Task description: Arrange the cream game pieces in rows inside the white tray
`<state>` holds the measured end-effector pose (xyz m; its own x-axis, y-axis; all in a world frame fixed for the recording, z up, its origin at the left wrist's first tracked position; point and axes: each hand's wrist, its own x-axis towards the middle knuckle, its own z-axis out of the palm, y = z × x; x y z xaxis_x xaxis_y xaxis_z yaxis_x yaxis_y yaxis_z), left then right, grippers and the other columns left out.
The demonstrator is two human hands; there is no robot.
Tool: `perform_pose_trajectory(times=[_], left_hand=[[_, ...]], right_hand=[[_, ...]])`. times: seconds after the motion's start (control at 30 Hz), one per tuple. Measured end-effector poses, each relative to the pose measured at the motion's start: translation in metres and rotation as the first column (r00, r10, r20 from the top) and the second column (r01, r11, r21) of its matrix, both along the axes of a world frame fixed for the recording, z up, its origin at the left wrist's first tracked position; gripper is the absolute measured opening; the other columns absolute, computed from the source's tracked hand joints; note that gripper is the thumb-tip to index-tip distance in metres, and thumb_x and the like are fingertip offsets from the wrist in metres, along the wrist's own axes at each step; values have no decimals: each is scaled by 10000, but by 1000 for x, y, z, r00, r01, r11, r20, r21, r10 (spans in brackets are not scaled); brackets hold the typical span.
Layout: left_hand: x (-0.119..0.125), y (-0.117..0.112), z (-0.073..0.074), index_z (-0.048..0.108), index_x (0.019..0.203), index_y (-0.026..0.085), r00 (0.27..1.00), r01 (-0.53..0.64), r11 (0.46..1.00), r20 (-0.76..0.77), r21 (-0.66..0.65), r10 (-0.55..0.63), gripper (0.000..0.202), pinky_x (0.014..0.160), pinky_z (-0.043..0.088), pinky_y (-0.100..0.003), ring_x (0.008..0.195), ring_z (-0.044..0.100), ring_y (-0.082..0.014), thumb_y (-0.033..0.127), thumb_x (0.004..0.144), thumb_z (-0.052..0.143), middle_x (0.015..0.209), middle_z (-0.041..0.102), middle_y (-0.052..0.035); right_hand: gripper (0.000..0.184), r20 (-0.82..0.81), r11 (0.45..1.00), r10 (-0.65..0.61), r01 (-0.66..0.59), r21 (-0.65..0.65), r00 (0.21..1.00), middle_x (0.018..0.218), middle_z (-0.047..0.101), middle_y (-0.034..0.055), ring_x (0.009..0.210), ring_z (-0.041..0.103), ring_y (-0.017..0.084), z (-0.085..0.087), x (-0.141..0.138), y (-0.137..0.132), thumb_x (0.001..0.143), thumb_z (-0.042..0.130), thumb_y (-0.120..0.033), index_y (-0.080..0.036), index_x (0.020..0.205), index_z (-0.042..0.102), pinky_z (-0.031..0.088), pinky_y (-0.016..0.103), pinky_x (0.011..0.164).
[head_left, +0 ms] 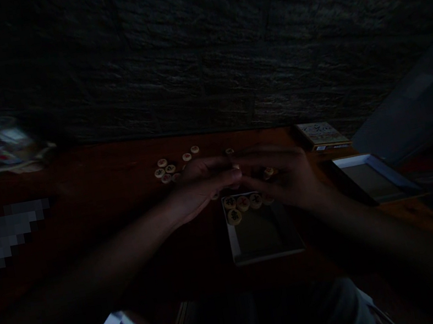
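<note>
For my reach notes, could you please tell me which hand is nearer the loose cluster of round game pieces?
Left: the left hand is at the edge of the round game pieces; the right hand is farther off.

Two bare hands in play: left hand [203,184], right hand [287,183]. Seven xiangqi discs [170,168] loose on counter [76,175], far side! Five more discs [243,203] along white tray [267,256], one half hidden. Three others [269,171] right by hands, partly covered. Second tray [374,176] out right. One printed box [323,134].
</note>
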<state>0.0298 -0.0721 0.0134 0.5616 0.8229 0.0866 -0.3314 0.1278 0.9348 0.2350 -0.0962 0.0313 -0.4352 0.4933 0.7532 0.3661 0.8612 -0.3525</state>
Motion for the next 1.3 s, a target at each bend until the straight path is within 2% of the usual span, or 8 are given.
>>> perform_pose_trajectory(times=[0.3, 0.5, 0.63, 0.77, 0.87, 1.07, 1.2, 1.3], left_hand=[[1, 1, -2, 788, 956, 145, 999, -42, 999, 10, 31, 42, 290, 802, 564, -276, 829, 722, -152, 249, 723, 925, 914, 776, -49], [-1, 5, -11, 801, 1010, 173, 989, -116, 982, -76, 150, 128, 269, 771, 592, -269, 795, 743, -152, 328, 805, 877, 946, 798, -53], [-1, 7, -10, 815, 998, 173, 968, -217, 952, -79, 215, 239, 245, 792, 620, -288, 861, 775, -183, 343, 826, 855, 1022, 818, -78], [0, 4, -5, 803, 1015, 157, 945, -284, 916, -79, 283, 317, 259, 813, 640, -296, 884, 795, -196, 285, 799, 867, 1007, 830, -85], [1, 1, -1, 797, 1039, 150, 920, -314, 858, -94, 406, 381, 267, 811, 645, -284, 896, 800, -196, 238, 795, 857, 1036, 829, -94], [1, -1, -4, 799, 1055, 162, 922, -287, 823, -94, 490, 377, 258, 745, 654, -274, 814, 801, -191, 219, 806, 841, 948, 834, -74], [0, 0, -7, 809, 1070, 168, 919, -293, 823, -93, 486, 383, 285, 756, 660, -290, 835, 806, -206, 252, 802, 856, 983, 835, -85], [0, 1, -8, 812, 1090, 172, 916, -301, 820, -93, 486, 391, 304, 794, 664, -304, 876, 809, -215, 273, 807, 859, 1029, 831, -94]], right_hand=[[258, 55, 999, -33, 32, 19, 998, 1167, 759, 111, 1053, 740, 215, 0, 2, 2, 926, 750, -231, -201, 1182, 753, 619, 335, 876], [246, 41, 998, -63, 63, 2, 997, 1087, 755, 100, 955, 730, 195, -1, 3, 3, 919, 754, -226, -197, 1163, 761, 602, 298, 782], [288, -10, 981, -110, 107, -159, 994, 1056, 757, 84, 891, 728, 188, -3, 3, 4, 905, 783, -293, -222, 1184, 781, 594, 305, 748], [298, -171, 881, -127, 31, -473, 977, 1004, 799, 66, 846, 750, 179, -7, -3, 3, 909, 774, -349, -225, 1180, 789, 594, 289, 722], [308, -284, 796, -158, -48, -603, 946, 967, 818, 59, 826, 763, 178, -9, -8, 3, 840, 840, -367, -217, 1107, 809, 604, 279, 724], [302, -351, 690, -214, -113, -715, 912, 812, 801, 45, 595, 693, 133, -6, -11, 4, 794, 866, -417, -190, 990, 830, 567, 237, 540], [321, -373, 638, -191, -174, -750, 908, 757, 780, 28, 581, 673, 121, -3, -10, 5, 733, 909, -407, -190, 956, 832, 565, 231, 550], [323, -389, 623, -192, -194, -757, 901, 773, 778, 22, 602, 676, 121, -1, -10, 5, 695, 930, -392, -197, 934, 831, 570, 236, 571]])
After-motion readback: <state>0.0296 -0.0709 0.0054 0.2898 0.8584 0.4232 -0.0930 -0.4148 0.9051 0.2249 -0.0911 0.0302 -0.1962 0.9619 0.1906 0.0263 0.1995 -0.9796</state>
